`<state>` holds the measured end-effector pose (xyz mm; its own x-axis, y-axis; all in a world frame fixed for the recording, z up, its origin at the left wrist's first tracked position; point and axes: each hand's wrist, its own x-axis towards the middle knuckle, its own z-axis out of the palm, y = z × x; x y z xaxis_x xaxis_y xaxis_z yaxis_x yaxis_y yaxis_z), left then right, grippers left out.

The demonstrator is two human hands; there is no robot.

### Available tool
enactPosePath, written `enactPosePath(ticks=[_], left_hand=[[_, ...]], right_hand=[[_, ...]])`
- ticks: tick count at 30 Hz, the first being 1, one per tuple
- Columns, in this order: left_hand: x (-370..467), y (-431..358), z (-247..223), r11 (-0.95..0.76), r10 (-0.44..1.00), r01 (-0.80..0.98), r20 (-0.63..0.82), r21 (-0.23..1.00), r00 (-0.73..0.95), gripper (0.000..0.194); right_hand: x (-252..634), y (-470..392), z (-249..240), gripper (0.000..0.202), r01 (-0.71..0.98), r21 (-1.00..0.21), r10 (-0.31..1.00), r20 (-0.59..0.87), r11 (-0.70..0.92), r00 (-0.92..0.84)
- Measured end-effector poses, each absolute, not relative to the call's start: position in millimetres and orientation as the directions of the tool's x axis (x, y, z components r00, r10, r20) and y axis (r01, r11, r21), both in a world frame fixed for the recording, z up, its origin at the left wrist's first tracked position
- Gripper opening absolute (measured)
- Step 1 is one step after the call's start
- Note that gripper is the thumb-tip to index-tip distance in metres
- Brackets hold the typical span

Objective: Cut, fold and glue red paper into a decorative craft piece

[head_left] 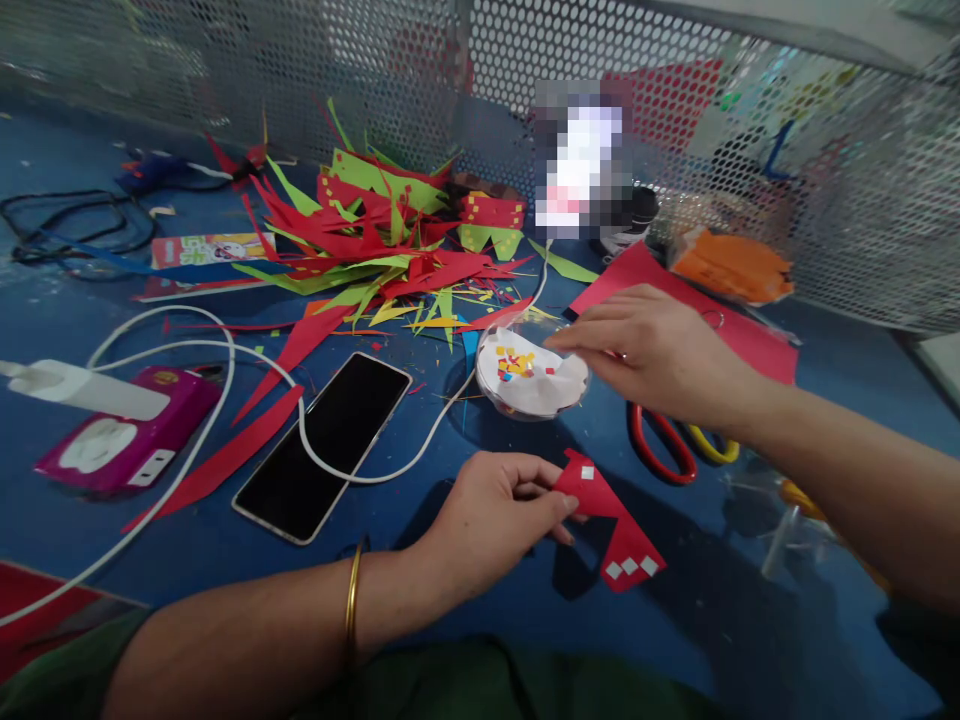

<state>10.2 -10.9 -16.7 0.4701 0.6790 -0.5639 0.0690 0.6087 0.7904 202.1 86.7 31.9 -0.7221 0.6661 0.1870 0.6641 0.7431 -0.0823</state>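
Observation:
My left hand (499, 515) pinches a red paper cutout (600, 505) that bears small white squares, one near its top and three along its lower end. Above and to the right, my right hand (660, 350) reaches over the right rim of a small round dish (532, 395). Its fingers are together and point left; whether they hold anything is too small to tell. White paper lines the dish, with tiny yellow, red and blue paper bits (517, 362) on it.
Red and green paper strips (367, 230) are heaped at the back. A black phone (326, 445) and white cable (420, 450) lie left. Red-handled scissors (664, 445), red paper (757, 340) and an orange packet (731, 265) are right. Perforated metal (300, 70) borders the back.

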Motion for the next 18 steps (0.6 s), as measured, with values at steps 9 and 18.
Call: enactPosePath(ticks=[9,18], left_hand=[[10.2,-8.4,-15.2,0.611,0.686,0.069,-0.571,0.789,0.452,0.01],[9.9,-9.4,-14.4,0.61,0.695,0.026,-0.55,0.792,0.463,0.016]], right_hand=[[161.2,104.2,9.1,0.028,0.543,0.109,0.549,-0.031,0.833,-0.835],[151.7,103.1,12.0,0.027,0.452,0.262,0.499,-0.152,0.853,-0.853]])
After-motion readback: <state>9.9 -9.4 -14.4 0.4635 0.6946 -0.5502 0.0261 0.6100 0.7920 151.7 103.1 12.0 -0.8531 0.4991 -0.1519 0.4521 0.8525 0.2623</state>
